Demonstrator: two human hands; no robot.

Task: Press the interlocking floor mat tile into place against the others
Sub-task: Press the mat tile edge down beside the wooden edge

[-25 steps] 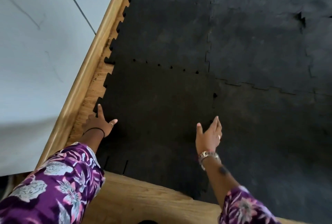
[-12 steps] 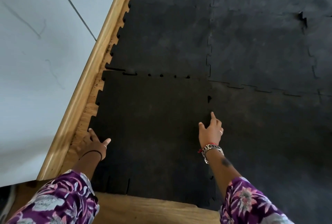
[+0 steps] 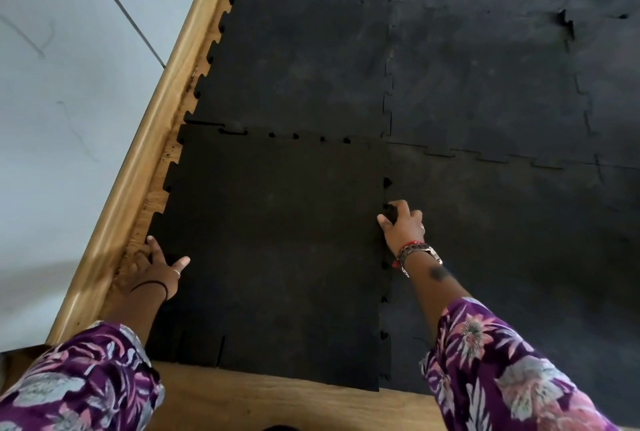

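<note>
A loose black floor mat tile [image 3: 277,243] with toothed edges lies at the near left, flat on the wood floor. Its far edge meets the laid tile behind it [image 3: 298,56], with small gaps showing along that seam. Its right edge meets another laid tile [image 3: 512,257], also with gaps between the teeth. My left hand [image 3: 154,268] rests spread on the tile's left edge beside the wooden trim. My right hand [image 3: 401,226] has its fingers bent down onto the right seam, pressing on the teeth there. Neither hand holds anything.
A rounded wooden trim strip [image 3: 138,167] runs diagonally along the left, with a pale wall [image 3: 62,84] beyond it. Bare wood floor [image 3: 277,399] shows near me. Further laid tiles [image 3: 491,50] cover the far right, one seam torn open at the upper right.
The view has dropped closer to the loose tile. My right hand went from flat and pointing to fingers curled down on the right seam. My left hand slid back along the left edge.
</note>
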